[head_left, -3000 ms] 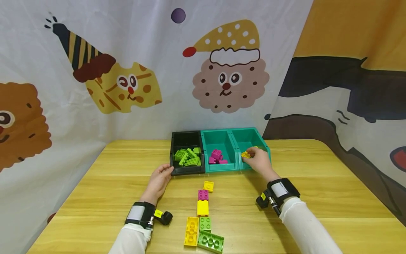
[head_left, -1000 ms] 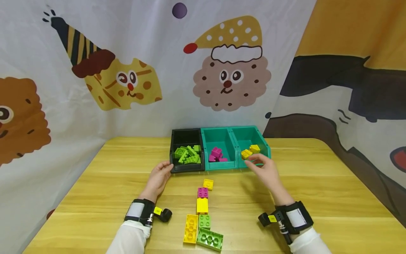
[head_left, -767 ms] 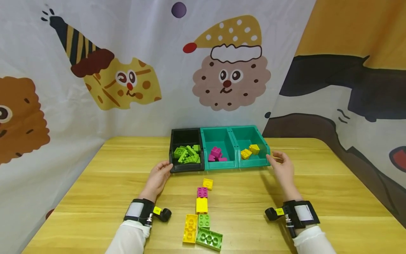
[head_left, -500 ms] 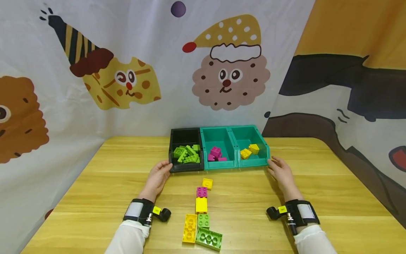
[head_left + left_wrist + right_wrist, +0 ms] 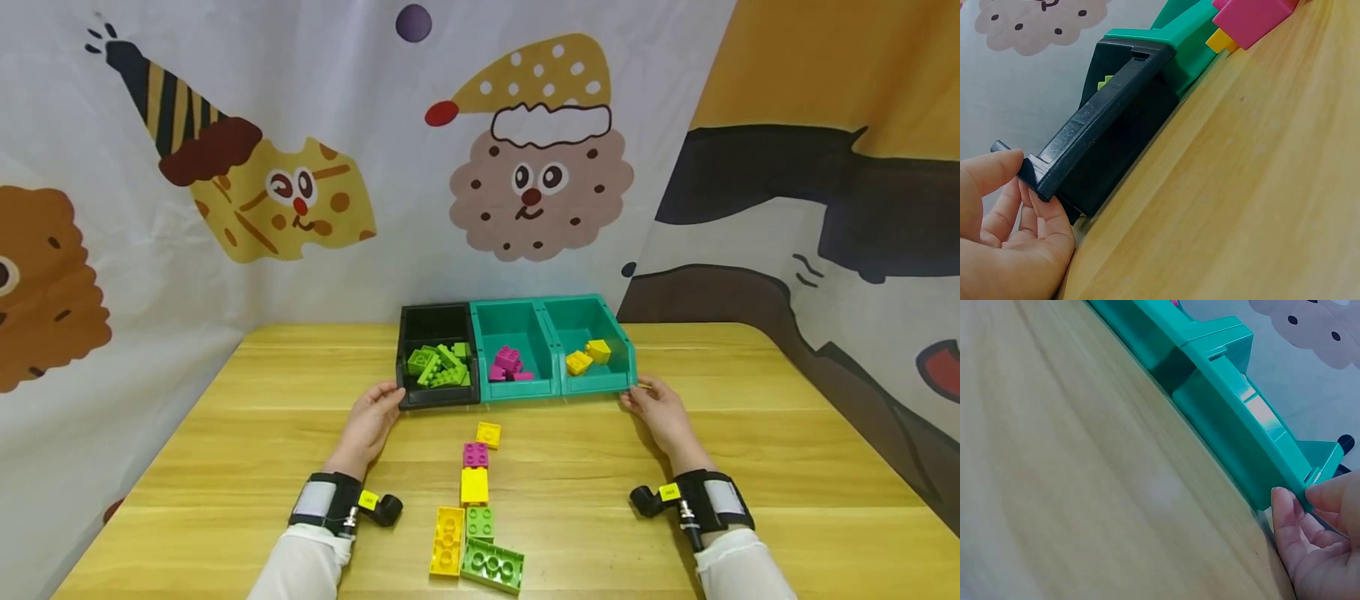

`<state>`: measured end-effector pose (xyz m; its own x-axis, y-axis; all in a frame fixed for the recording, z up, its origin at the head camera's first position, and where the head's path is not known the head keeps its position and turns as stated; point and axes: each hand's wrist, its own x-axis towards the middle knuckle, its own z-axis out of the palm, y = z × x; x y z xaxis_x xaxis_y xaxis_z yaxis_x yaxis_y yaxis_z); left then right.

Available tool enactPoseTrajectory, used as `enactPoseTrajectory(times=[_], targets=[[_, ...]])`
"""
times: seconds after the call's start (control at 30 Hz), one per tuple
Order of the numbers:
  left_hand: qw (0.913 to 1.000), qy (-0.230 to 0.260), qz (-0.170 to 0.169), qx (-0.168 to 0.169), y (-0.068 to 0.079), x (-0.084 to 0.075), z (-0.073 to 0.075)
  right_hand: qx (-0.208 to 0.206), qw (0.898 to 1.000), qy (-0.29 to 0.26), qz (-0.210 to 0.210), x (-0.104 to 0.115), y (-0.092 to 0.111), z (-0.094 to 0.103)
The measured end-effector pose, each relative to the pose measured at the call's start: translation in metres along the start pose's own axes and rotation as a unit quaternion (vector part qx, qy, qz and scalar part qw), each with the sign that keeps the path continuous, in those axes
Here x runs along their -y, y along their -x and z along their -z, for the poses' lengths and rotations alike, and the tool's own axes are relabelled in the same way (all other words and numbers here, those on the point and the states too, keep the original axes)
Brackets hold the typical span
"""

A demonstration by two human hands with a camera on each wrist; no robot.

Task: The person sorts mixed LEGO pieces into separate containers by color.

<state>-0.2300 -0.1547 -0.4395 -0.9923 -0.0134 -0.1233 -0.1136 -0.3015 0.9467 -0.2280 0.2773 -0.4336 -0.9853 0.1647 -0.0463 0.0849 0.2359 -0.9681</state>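
Observation:
Three bins stand joined in a row: a black bin (image 5: 441, 398) with lime-green bricks (image 5: 438, 364), a teal bin (image 5: 517, 325) with magenta bricks (image 5: 507, 360), and another teal bin (image 5: 579, 317) with yellow bricks (image 5: 597, 352). My left hand (image 5: 372, 419) pinches the black bin's front left corner; in the left wrist view its thumb lies on top and the fingers curl underneath. At the opposite end my right hand (image 5: 662, 415) grips the right teal bin's front corner, thumb against the rim and fingers below, as the right wrist view shows.
In front of the bins, a line of bricks runs toward me: a small yellow brick (image 5: 488, 434), a magenta brick (image 5: 476, 455), a yellow brick (image 5: 474, 486), a green brick (image 5: 480, 523), a long yellow brick (image 5: 447, 542) and a long green brick (image 5: 492, 566). A printed curtain (image 5: 412, 167) hangs behind.
My right hand has let go of a yellow brick in the right bin, moved out to the right and taken hold of that bin's front corner. The left hand has kept its grip.

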Motion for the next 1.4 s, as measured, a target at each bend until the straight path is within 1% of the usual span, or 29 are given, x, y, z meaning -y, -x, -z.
enactPoseTrajectory(times=[0.1, 0.2, 0.4, 0.47, 0.53, 0.7, 0.83, 0.9, 1.1, 1.17, 1.23, 1.3, 1.4], targets=[[1.0000, -0.001, 0.003, -0.003, 0.001, 0.000, 0.000, -0.001, 1.000, 0.011, 0.009, -0.002, -0.001, 0.000], [1.0000, 0.005, 0.003, -0.006, 0.000, 0.000, -0.001, 0.000, 1.000, 0.011, 0.013, -0.004, -0.001, 0.000], [0.9999, 0.015, 0.001, -0.004, -0.001, 0.000, 0.000, -0.002, 1.000, 0.003, 0.010, -0.004, -0.001, -0.001], [1.0000, 0.005, 0.000, -0.003, -0.001, -0.003, 0.000, -0.001, 1.000, 0.001, 0.011, -0.003, -0.002, -0.001], [1.0000, -0.003, -0.002, -0.005, 0.000, -0.008, -0.001, -0.002, 1.000, 0.001, 0.011, -0.003, -0.002, -0.001], [0.9983, -0.053, -0.018, -0.015, 0.008, -0.025, -0.002, -0.002, 1.000, 0.000, 0.009, -0.002, -0.003, -0.001], [0.9961, -0.082, -0.023, -0.023, 0.016, -0.040, -0.011, -0.004, 1.000, 0.003, 0.007, -0.001, -0.002, -0.002], [0.9953, -0.092, -0.027, -0.014, 0.021, -0.047, -0.019, -0.005, 1.000, 0.006, 0.008, 0.000, -0.001, -0.002], [0.9897, -0.132, -0.044, 0.032, 0.041, -0.069, -0.040, -0.010, 1.000, 0.009, 0.010, 0.000, 0.000, -0.001], [0.9868, -0.147, -0.052, 0.043, 0.048, -0.075, -0.044, -0.011, 1.000, 0.009, 0.009, 0.000, 0.001, -0.002], [0.9808, -0.175, -0.064, 0.056, 0.055, -0.079, -0.047, -0.010, 1.000, 0.009, 0.009, 0.000, 0.001, -0.003], [0.9689, -0.225, -0.076, 0.069, 0.062, -0.082, -0.051, -0.008, 1.000, 0.005, 0.007, 0.000, 0.002, -0.003], [0.9449, -0.299, -0.092, 0.097, 0.072, -0.082, -0.055, -0.009, 1.000, 0.001, 0.005, 0.001, 0.003, -0.003]])
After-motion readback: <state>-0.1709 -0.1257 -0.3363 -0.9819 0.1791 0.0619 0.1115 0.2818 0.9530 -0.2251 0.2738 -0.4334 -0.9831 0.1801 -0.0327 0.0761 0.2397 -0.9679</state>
